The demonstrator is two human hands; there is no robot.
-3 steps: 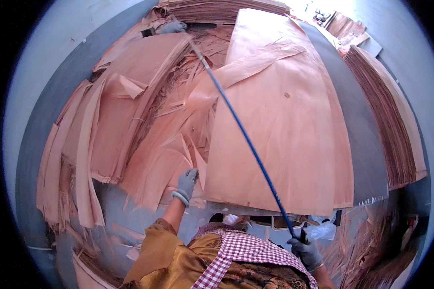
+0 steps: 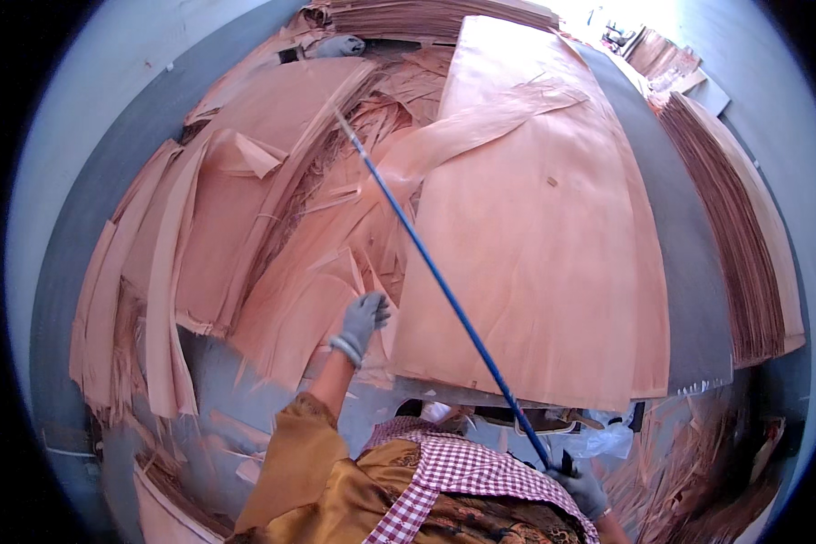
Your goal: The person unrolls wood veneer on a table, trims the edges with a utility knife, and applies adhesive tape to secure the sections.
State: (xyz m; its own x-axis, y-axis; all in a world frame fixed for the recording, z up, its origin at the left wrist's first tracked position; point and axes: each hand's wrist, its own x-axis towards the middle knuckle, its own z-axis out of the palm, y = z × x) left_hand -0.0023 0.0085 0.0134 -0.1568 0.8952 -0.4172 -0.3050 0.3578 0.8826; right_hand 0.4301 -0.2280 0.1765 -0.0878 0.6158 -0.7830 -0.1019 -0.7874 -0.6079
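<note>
In my right hand (image 2: 585,492), gloved in grey, is the lower end of a long blue pole (image 2: 444,290). The pole slants up to the far left, and its pale thin tip is over scraps of wood veneer. My left hand (image 2: 363,322), also in a grey glove, is raised near torn veneer pieces (image 2: 322,304). Its fingers are loosely bent and slightly apart, with nothing visible in them. To the right of that hand lies a broad stack of pinkish veneer sheets (image 2: 535,245). A loose veneer strip (image 2: 480,127) crosses the top of it.
Another veneer stack (image 2: 245,181) lies at left, with strips (image 2: 168,290) hanging off its front. A thick stack (image 2: 730,227) stands at right beyond a dark grey surface (image 2: 671,208). A grey bundle (image 2: 340,45) lies at far left. Scraps and a clear plastic bag (image 2: 603,440) are near me.
The pole's tip has come nearer and lower, and my right hand has dropped slightly. My left hand has risen a little to the right. The whole view has shifted slightly.
</note>
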